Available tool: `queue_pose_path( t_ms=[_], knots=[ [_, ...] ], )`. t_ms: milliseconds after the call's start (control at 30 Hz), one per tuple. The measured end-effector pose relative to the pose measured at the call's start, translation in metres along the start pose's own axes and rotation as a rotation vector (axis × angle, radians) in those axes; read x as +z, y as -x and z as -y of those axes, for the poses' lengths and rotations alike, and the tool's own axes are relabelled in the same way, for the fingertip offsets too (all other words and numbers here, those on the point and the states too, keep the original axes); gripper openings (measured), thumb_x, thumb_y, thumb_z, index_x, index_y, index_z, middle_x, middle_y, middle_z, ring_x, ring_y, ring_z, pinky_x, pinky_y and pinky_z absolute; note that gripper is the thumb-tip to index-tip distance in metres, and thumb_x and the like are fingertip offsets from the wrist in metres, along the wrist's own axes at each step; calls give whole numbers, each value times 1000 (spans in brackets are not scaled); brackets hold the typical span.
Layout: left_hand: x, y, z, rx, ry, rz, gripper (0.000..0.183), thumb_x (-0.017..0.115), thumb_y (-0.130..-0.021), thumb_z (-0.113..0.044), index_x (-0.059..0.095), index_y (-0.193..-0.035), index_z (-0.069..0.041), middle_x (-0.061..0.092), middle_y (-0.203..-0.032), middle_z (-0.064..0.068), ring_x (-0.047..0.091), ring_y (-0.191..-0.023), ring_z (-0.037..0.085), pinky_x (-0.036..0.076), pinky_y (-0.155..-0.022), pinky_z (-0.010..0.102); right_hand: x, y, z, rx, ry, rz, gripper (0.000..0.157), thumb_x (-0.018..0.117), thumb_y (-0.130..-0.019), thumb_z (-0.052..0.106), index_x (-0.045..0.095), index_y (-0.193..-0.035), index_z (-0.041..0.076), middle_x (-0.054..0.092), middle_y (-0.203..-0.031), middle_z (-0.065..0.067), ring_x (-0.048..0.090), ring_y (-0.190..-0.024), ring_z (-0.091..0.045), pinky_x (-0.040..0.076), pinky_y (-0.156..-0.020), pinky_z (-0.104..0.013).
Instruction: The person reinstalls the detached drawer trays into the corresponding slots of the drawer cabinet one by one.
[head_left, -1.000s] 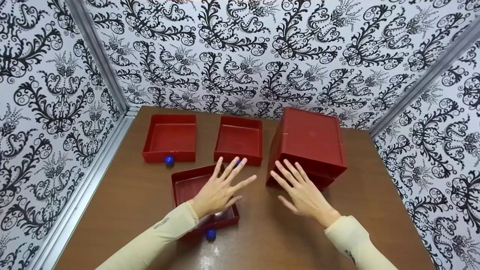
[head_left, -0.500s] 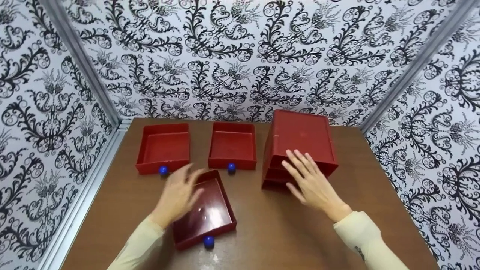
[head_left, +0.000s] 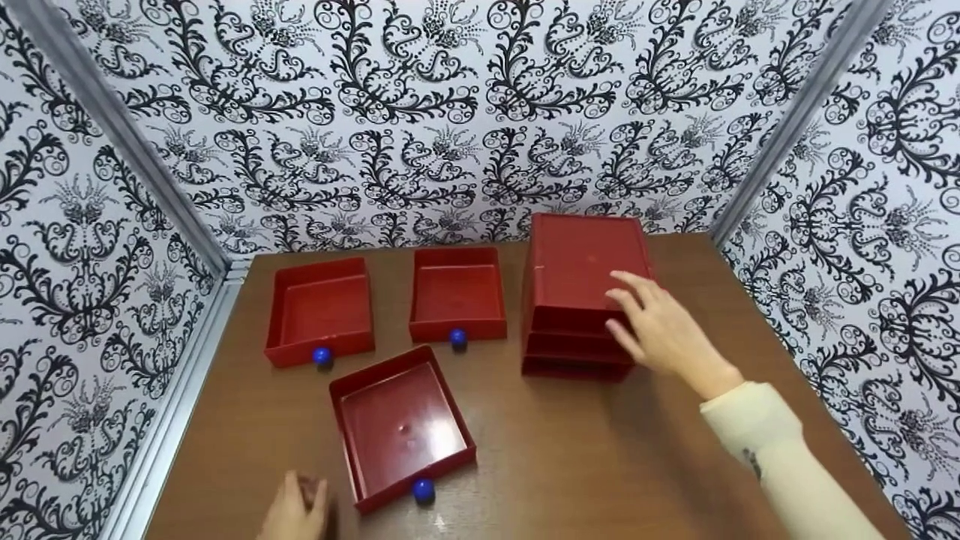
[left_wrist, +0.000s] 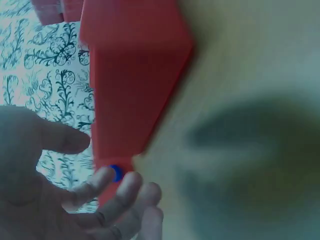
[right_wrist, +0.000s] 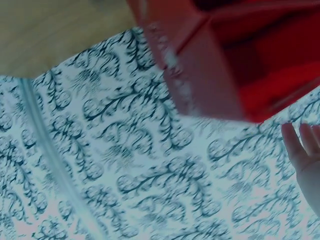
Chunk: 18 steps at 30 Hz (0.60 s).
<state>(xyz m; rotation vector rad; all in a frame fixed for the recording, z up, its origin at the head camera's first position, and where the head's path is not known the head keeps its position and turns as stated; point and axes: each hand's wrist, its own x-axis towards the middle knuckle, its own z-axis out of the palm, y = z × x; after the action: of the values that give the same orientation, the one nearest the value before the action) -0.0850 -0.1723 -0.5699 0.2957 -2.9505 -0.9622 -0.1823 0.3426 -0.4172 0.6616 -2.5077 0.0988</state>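
My left hand (head_left: 296, 510) is low at the front left of the table, left of the nearest drawer. The left wrist view shows its fingers (left_wrist: 122, 195) loosely bent, with nothing in them. My right hand (head_left: 667, 330) hovers by the front right edge of a red drawer cabinet (head_left: 589, 259), fingers relaxed. A small gap separates its fingers (right_wrist: 295, 142) from the cabinet in the right wrist view. The cabinet's front slots face me without drawers. A red drawer (head_left: 390, 424) with a blue knob (head_left: 424, 491) lies turned at an angle on the table.
Two more red drawers stand farther back: one at the left (head_left: 322, 307) and one in the middle (head_left: 457, 292), each with a blue knob in front. Patterned walls (head_left: 435, 150) with metal corner posts (head_left: 795, 112) enclose the brown table (head_left: 570, 465).
From above the nearest drawer, my left hand has swung left and down towards the table's front. My right hand has shifted right, along the cabinet's front. The head view has shifted slightly.
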Motion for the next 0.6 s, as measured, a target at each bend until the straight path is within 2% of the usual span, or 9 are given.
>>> queue_pose_path(
  t_ms=[100, 233, 333, 400, 467, 600],
  knots=[
    [15, 12, -2, -62, 125, 15, 28, 54, -89, -28, 52, -102, -3, 65, -84, 11, 60, -72, 20, 47, -67, 34, -11, -2, -15, 85, 3, 57, 36, 60, -86, 28, 53, -112, 5, 48, -128, -17, 49, -115, -35, 42, -99, -52],
    [28, 17, -8, -124, 209, 69, 39, 48, -91, -40, 53, -104, -4, 68, -92, 16, 64, -78, 25, 49, -73, 38, -22, -4, -31, 180, 0, 93, 30, 57, -88, 28, 53, -108, 7, 51, -120, -14, 51, -109, -31, 49, -90, -50],
    [33, 16, -11, -215, 373, 131, 48, 45, -91, -48, 50, -108, -3, 68, -90, 15, 66, -71, 27, 52, -68, 37, -26, -4, -39, 239, -17, 117, 26, 56, -89, 28, 52, -106, 9, 51, -115, -11, 51, -104, -28, 53, -78, -48],
    [34, 14, -12, -264, 502, 162, 54, 49, -88, -51, 48, -109, -1, 66, -81, 11, 66, -62, 23, 53, -61, 33, -26, -5, -43, 273, -34, 143, 24, 55, -89, 28, 52, -105, 11, 50, -112, -9, 52, -101, -27, 53, -75, -48],
    [36, 13, -14, -308, 608, 175, 54, 55, -86, -47, 47, -108, 1, 64, -72, 3, 64, -54, 19, 53, -53, 29, -26, -5, -46, 302, -50, 178, 22, 54, -89, 28, 52, -104, 12, 50, -108, -8, 53, -94, -26, 53, -72, -48],
    [45, 10, -10, -282, 666, 177, 42, 58, -86, -26, 43, -104, 9, 60, -70, -1, 61, -53, 12, 52, -51, 26, -22, -7, -50, 326, -85, 230, 20, 54, -90, 26, 51, -103, 12, 49, -102, -7, 54, -82, -24, 51, -71, -46]
  ],
)
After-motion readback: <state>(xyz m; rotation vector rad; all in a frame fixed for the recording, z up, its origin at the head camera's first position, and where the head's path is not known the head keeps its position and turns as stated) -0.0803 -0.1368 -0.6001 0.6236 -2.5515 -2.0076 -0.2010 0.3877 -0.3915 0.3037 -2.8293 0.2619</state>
